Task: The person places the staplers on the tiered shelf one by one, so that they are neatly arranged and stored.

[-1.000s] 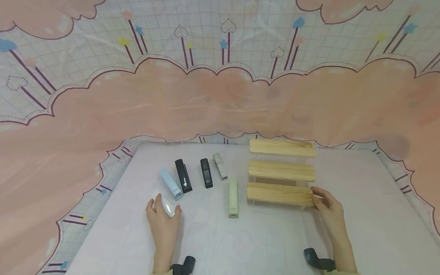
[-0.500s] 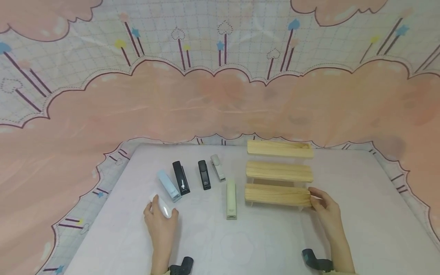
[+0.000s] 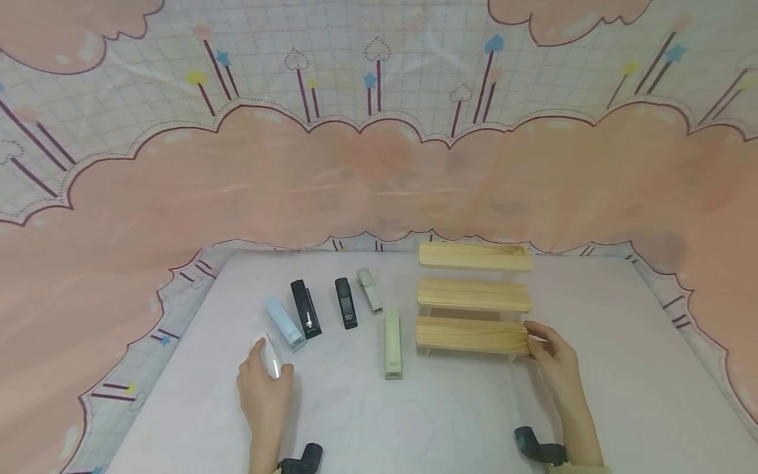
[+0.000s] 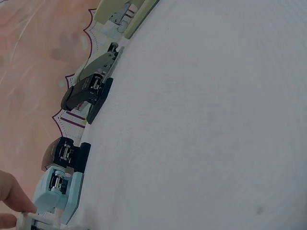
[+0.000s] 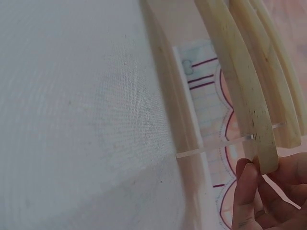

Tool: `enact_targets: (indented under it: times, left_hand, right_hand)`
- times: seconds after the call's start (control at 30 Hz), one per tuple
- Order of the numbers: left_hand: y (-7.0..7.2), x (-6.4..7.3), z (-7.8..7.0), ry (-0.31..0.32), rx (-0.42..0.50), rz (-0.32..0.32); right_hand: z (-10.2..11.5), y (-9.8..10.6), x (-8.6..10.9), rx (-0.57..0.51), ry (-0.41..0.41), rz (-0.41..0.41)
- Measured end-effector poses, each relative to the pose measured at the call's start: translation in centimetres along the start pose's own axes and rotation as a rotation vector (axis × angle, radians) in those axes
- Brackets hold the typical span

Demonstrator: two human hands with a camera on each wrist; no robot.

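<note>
My left hand [image 3: 263, 388] holds a white stapler [image 3: 271, 357] at the left end of a row of staplers, thumb on one side and fingers on the other. In the left wrist view only fingertips [image 4: 17, 199] and the near end of that stapler show. Beside it lies a light blue stapler [image 3: 285, 322], then a long black one [image 3: 306, 309]. My right hand [image 3: 556, 365] pinches the right end of the lowest board of a three-tier wooden stand [image 3: 470, 334]. The right wrist view shows thumb and fingers on that board's end [image 5: 266, 153].
A smaller black stapler [image 3: 346, 303], a pale grey stapler [image 3: 370, 291] and a light green stapler [image 3: 393, 345] lie between the hands. Clear legs [image 5: 216, 146] raise the stand above the white tabletop [image 3: 414, 421]. A patterned cloth [image 3: 379, 178] hangs behind.
The head view has shifted slightly. My left hand has moved the white stapler a little to the left, away from the light blue one. My right hand keeps its hold on the stand.
</note>
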State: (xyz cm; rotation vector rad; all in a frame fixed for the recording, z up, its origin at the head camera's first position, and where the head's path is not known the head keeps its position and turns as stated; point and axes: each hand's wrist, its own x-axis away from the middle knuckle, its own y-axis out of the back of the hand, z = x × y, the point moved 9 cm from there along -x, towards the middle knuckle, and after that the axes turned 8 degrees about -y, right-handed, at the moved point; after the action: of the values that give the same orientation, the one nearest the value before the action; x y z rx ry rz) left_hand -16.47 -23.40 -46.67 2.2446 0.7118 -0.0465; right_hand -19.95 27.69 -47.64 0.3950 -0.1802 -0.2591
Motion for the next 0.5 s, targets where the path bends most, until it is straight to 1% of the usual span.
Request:
enact_targets:
  times: [0.27, 0.5]
  left_hand:
    - [0.7, -0.2, 0.2, -0.005, 0.03, -0.041]
    - [1.5, -0.3, 0.3, -0.025, 0.022, -0.077]
  right_hand:
    - [0.1, 0.0, 0.1, 0.009, -0.04, -0.003]
    - [0.1, 0.0, 0.1, 0.016, -0.041, -0.002]
